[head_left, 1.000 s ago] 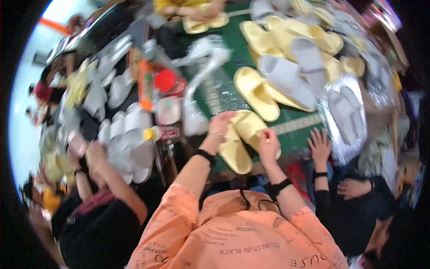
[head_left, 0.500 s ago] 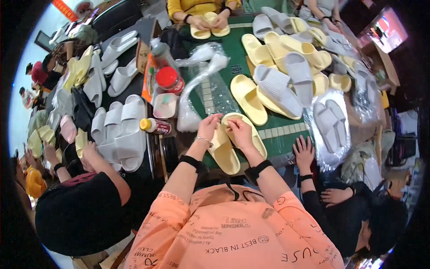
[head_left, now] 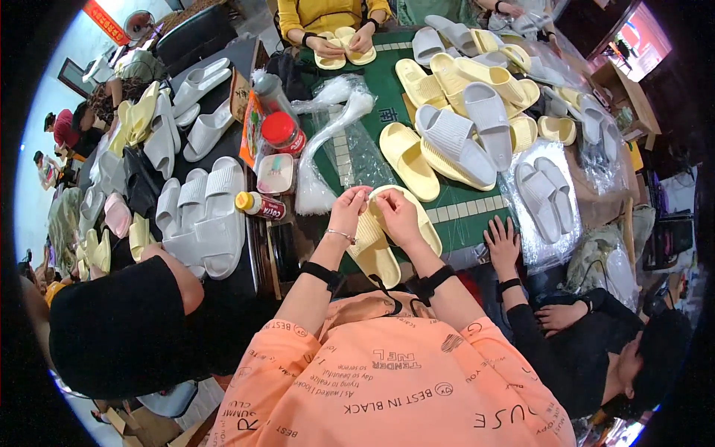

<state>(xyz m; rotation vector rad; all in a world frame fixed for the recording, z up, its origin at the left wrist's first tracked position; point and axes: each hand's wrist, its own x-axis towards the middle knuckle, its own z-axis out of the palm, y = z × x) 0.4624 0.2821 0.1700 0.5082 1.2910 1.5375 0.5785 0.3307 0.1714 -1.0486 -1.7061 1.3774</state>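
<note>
A pair of pale yellow slippers stands before me at the near table edge, the left slipper (head_left: pixel 375 257) and the right slipper (head_left: pixel 430 237) side by side. Over the left slipper's far end, my left hand (head_left: pixel 348 212) has its fingertips pinched together. My right hand (head_left: pixel 396 214) is closed too, its fingertips close to the left ones and its fingers over the inner edges of the pair. Whatever lies between the fingertips is too small to make out. Just beyond my hands lies a bundle of thin white plastic strands (head_left: pixel 316 195) on clear plastic wrap.
Yellow and grey slippers (head_left: pixel 454 138) pile up at the far right. Grey slippers lie on a silver bag (head_left: pixel 527 249). On the left are a red-lidded jar (head_left: pixel 281 132), a yellow-capped bottle (head_left: pixel 261 205) and white slippers (head_left: pixel 212 223). A co-worker's hand (head_left: pixel 501 242) rests on the table's right edge.
My view has shifted slightly, while my hands stay pinched over the yellow slippers. The person at left has leaned, and their hand is now hidden.
</note>
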